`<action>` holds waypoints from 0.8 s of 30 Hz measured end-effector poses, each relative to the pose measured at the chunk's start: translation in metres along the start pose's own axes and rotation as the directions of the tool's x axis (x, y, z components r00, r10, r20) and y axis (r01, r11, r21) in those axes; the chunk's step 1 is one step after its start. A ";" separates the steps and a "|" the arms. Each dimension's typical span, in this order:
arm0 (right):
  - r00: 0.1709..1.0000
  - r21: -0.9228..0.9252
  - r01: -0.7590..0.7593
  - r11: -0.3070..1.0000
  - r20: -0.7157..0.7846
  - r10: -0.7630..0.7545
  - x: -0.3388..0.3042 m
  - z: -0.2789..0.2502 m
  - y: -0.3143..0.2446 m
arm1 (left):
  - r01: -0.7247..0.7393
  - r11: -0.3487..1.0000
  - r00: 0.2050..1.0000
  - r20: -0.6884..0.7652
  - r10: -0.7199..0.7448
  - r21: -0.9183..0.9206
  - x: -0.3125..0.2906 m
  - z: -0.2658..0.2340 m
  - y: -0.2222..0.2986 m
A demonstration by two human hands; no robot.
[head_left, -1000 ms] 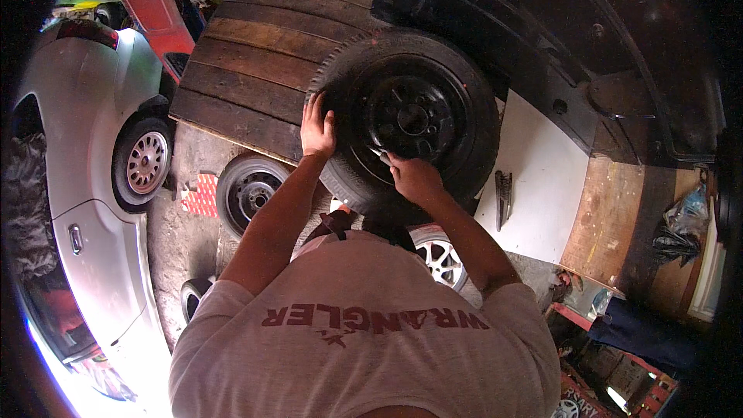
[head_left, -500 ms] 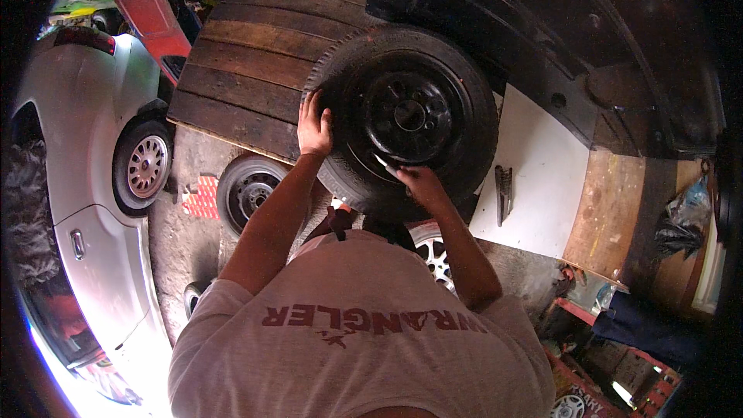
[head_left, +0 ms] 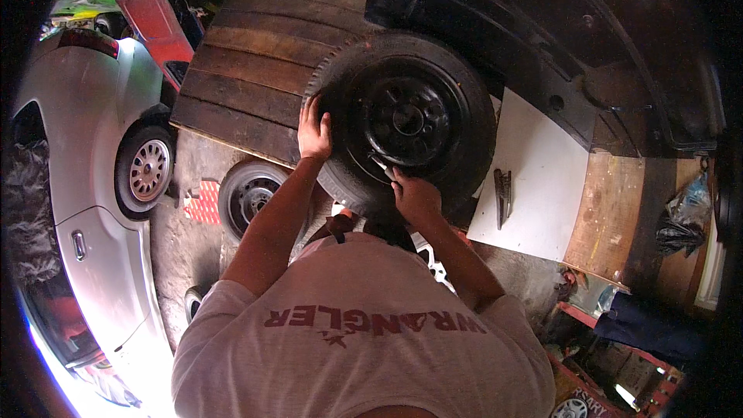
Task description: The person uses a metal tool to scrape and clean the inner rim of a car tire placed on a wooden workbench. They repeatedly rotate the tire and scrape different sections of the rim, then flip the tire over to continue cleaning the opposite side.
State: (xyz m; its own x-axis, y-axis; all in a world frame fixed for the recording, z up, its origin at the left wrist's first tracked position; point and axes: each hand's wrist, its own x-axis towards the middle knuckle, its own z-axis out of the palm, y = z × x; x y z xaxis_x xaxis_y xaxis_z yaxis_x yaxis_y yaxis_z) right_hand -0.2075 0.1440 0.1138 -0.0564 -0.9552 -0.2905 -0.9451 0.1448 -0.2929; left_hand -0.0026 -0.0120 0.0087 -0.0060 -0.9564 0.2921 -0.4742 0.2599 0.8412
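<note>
A black tyre on a black steel wheel rim lies flat in front of me, overlapping the wooden planks. My left hand rests open against the tyre's left side, fingers stretched over the tread edge. At the near side of the rim, my right hand is closed around a small, thin metal tool. The tool's tip points at the seam between tyre and rim; its exact kind is too small to make out.
Dark wooden planks extend behind the tyre. A white board to the right carries a dark metal tool. Another wheel lies on the floor at left, near a silver car. A black vehicle panel rises at far right.
My right hand has shifted slightly nearer to me and turned, and more of the metal tool shows against the rim edge. The left hand stays on the tyre.
</note>
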 end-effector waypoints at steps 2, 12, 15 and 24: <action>0.999 0.076 -0.026 0.997 -0.027 0.028 -0.004 -0.010 -0.007 | -0.009 0.999 1.000 -0.007 0.009 0.048 -0.003 -0.001 -0.011; 0.957 0.213 0.177 0.961 -0.266 -0.117 0.035 0.060 0.026 | -0.008 1.000 1.000 -0.005 0.008 0.006 0.001 0.001 -0.001; 0.996 0.126 0.065 0.990 -0.063 -0.058 0.014 0.012 0.011 | -0.007 1.000 1.000 -0.010 0.008 0.027 -0.001 -0.002 -0.005; 0.955 0.232 0.198 0.952 -0.264 -0.134 0.033 0.042 0.017 | -0.021 0.999 1.000 -0.010 0.021 0.043 0.000 0.002 -0.003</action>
State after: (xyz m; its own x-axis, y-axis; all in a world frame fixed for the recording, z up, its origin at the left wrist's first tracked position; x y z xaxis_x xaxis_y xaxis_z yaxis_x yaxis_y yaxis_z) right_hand -0.2120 0.1257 0.0612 -0.0125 -0.9999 0.0025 -0.8364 0.0091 -0.5481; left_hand -0.0026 -0.0135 0.0054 -0.0075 -0.9493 0.3144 -0.5111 0.2739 0.8147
